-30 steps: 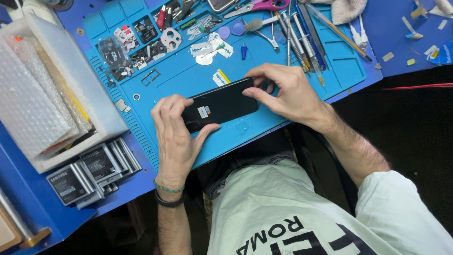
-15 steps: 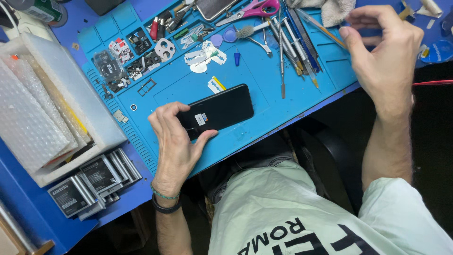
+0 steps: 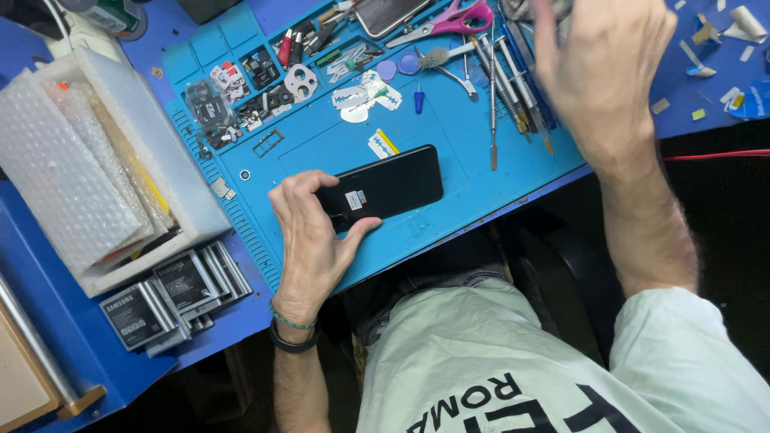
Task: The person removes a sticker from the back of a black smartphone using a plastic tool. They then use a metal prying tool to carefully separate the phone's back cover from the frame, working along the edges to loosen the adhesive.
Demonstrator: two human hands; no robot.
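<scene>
A black phone (image 3: 393,186) lies flat on the blue work mat (image 3: 449,136), with a small white sticker on it. My left hand (image 3: 309,240) grips the phone's left end, thumb under the near edge and fingers over the far edge. My right hand (image 3: 601,72) is raised over the mat's upper right corner, blurred, above a row of metal hand tools (image 3: 493,88). Its fingertips reach a grey cloth (image 3: 521,8) at the top edge. Whether they hold the cloth is not visible.
Pink-handled scissors (image 3: 449,20) and small parts (image 3: 241,88) fill the mat's far compartments. A white tray of bubble wrap (image 3: 160,160) stands left of the mat. Several phone batteries (image 3: 172,289) lie near the front left edge. A red cable (image 3: 714,155) runs along the right.
My right hand let go of the phone's right end and rose up and to the right over the tools. My left hand stayed on the phone.
</scene>
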